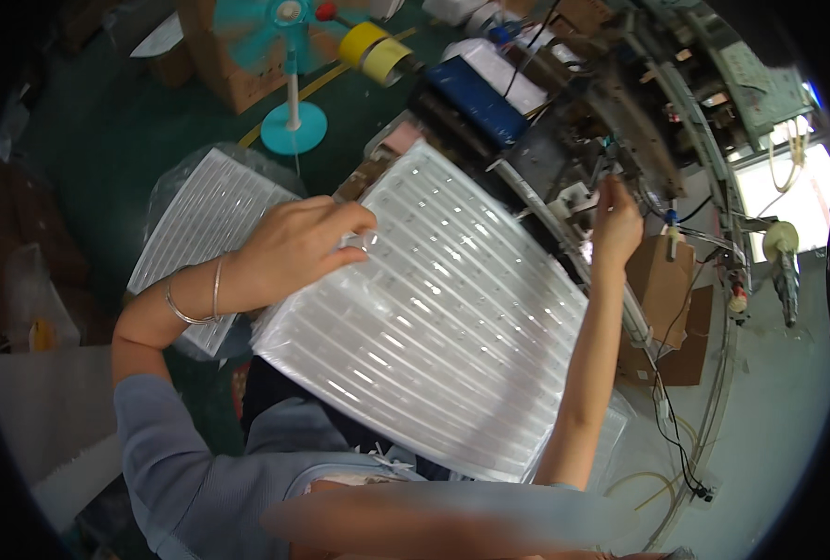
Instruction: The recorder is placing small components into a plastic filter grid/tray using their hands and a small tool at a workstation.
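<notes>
My left hand (303, 241) is over the upper left edge of a large, pale ridged plastic tray (452, 345), its thumb and forefinger pinched on a small clear piece (368, 240). Shiny bits lie in rows along the tray's grooves, too small to make out. The tray slants in front of my body. Farther right, my right hand (618, 222) reaches up to a metal machine (634, 131) with its fingers closed together. What those fingertips hold, if anything, cannot be made out among the machine parts.
Another ridged tray (210, 210) in clear film lies at the left. Beyond it stand a turquoise fan (293, 126) and a cardboard box (238, 84). A blue box-shaped unit (476, 98) sits behind the large tray. Cables (676, 439) hang at the right by cardboard (667, 289).
</notes>
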Demonstrator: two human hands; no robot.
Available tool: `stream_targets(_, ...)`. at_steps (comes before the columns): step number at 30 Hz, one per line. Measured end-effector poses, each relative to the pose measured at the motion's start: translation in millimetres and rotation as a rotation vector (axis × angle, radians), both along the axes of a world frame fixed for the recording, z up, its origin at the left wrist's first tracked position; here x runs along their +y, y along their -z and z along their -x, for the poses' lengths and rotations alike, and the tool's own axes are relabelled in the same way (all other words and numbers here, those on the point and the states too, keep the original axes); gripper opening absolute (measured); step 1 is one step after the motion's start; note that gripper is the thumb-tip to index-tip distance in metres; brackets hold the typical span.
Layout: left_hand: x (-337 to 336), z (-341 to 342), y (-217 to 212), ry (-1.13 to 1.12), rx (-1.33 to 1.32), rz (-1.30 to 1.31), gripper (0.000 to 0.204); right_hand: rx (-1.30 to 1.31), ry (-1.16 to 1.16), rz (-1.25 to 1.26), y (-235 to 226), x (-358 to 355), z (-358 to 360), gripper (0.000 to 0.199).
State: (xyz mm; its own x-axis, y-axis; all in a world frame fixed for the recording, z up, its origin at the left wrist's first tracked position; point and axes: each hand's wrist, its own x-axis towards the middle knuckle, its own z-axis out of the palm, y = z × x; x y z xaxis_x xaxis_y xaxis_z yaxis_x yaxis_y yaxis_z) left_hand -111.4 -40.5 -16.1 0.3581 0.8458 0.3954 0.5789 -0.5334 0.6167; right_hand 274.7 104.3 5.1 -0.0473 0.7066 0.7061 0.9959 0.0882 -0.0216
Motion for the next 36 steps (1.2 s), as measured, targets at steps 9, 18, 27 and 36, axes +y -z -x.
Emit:
stream_targets(9, -8, 6, 41, 0.288, 0.366, -0.115, 0.023, 0.254, -0.104, 0.077, 12, -3, 6, 0.048)
stream_targets(18, -9, 3, 31, 0.219, 0.082, 0.017, 0.023, 0.203, -0.534, 0.234, 11, -150, 100, 0.019)
stream_targets(27, -11, -38, 45, 0.367, 0.330, -0.171, 0.026, 0.164, -0.685, 0.312, 20, -202, 127, 0.015)
stream_targets(36, -2, -3, 36, 0.321, 0.343, -0.104, 0.023, 0.140, -0.785, 0.347, 52, -211, 170, 0.020)
